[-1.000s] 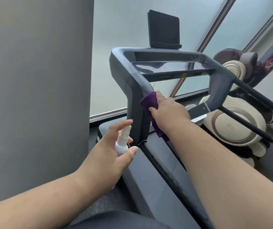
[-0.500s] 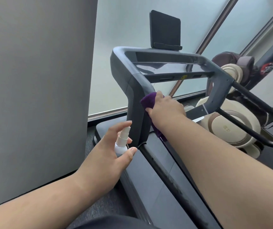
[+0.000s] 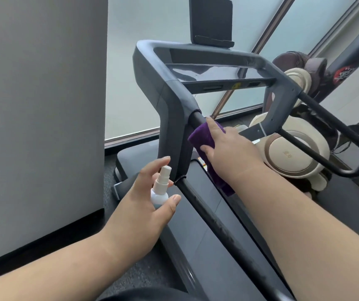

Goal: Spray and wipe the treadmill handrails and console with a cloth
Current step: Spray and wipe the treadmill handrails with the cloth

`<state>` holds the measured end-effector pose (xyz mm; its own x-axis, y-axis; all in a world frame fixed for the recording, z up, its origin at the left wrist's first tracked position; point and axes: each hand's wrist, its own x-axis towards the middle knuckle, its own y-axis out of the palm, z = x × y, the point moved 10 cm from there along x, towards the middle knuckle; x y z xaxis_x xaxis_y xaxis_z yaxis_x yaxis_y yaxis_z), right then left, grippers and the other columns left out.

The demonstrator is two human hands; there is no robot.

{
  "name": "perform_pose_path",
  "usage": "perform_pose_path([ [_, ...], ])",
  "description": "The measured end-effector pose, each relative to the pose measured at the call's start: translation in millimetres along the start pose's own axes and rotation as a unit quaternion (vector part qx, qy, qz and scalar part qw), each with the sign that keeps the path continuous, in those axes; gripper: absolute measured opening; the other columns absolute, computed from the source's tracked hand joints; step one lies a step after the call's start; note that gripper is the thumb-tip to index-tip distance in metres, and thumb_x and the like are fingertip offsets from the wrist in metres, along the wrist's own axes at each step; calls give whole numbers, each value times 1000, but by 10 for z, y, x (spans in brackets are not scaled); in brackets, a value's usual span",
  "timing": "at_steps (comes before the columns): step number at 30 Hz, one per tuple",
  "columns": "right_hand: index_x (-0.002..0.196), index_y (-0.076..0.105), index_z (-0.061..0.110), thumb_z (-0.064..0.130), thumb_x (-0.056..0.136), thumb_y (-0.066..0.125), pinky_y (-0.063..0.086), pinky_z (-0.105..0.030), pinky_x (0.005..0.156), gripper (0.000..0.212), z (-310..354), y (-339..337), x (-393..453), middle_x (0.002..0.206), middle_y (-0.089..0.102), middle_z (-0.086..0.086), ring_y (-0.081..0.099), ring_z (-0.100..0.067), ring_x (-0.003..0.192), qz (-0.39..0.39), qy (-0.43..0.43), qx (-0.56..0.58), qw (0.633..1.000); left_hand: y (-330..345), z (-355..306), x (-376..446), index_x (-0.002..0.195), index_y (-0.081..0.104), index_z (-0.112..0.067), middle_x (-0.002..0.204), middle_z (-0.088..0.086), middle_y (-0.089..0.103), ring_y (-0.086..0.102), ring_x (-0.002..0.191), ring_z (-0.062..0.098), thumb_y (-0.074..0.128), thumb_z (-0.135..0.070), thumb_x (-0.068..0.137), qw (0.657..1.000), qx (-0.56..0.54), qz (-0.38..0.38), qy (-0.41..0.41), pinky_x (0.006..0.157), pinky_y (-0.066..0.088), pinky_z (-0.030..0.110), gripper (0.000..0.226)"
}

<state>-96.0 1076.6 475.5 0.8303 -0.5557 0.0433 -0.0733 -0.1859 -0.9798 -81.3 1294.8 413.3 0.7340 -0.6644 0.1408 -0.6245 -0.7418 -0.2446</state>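
Cloth: a purple cloth [image 3: 202, 135], soft and napped, lies folded over the upper end of the left handrail [image 3: 224, 227], with one end hanging down below the wrist.
Right hand: the right hand [image 3: 230, 148] lies on top of the cloth, forefinger stretched up along the rail, thumb pressing the cloth's lower edge; the other fingers are hidden behind the hand, so I cannot tell whether they wrap the rail.
Spray bottle: a small white plastic spray bottle [image 3: 160, 187], round-bodied with a slim nozzle, stands upright just left of the rail and below the cloth.
Left hand: the left hand [image 3: 141, 211] grips the bottle, thumb curled across its body, forefinger raised behind the nozzle.
Handrail: a black tube, dull and scuffed, running from the lower right up into the grey frame.
Console: the console [image 3: 213, 71] is a glossy dark panel set in a smooth, matt grey frame with rounded corners, well above both hands.
Screen: a flat black screen [image 3: 210, 20] stands upright on the frame's top bar.
Background: frosted glass [image 3: 148, 61] behind the treadmill; a plain grey wall [image 3: 39, 105] on the left; a cream and brown massage chair [image 3: 291, 155] on the right.
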Motion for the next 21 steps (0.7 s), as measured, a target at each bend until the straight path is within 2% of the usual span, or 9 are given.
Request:
perform_pose_path([
  [2,155,2,38,55,100,36,50,-48,82,67,84,-10,151,129,48,-12,56,-38,108,3,-1,-6,1000,-27,29,-13,124,23,-71,111,-19,54,57,100,3,67,-29,87,1000,7,-5,3,83,40,18,72],
  [5,156,1,35,54,100,37,49,-50,83,69,245,-32,417,132,46,-14,54,-41,112,8,0,-1,1000,-22,53,-52,121,23,-72,108,-25,54,56,101,2,67,-28,87,1000,11,-4,-2,82,40,19,71],
  [9,153,-1,43,51,101,38,49,-50,80,66,360,-25,571,141,39,-13,53,-42,113,12,-15,10,1000,6,10,-148,121,26,-72,108,-36,50,54,107,-1,68,-29,87,1000,12,0,-2,88,41,20,69],
  [16,152,12,48,46,102,39,49,-46,82,57,184,-30,315,139,43,-9,53,-39,114,-1,-37,20,999,172,-221,-293,120,27,-72,117,-22,53,52,113,-2,66,-32,88,1000,17,-2,18,87,37,12,64],
  [19,151,11,49,46,101,40,47,-42,75,58,43,-2,104,133,46,-8,55,-37,109,-4,-43,30,999,309,-298,-389,122,30,-70,120,-21,53,54,108,-2,66,-34,88,1000,14,6,15,85,37,10,60],
  [21,151,12,49,47,100,40,49,-43,77,58,-75,15,-44,133,47,-7,55,-36,109,-2,-42,47,998,419,-346,-465,122,31,-70,120,-21,54,56,103,1,66,-35,88,1000,10,11,14,84,38,13,60],
])
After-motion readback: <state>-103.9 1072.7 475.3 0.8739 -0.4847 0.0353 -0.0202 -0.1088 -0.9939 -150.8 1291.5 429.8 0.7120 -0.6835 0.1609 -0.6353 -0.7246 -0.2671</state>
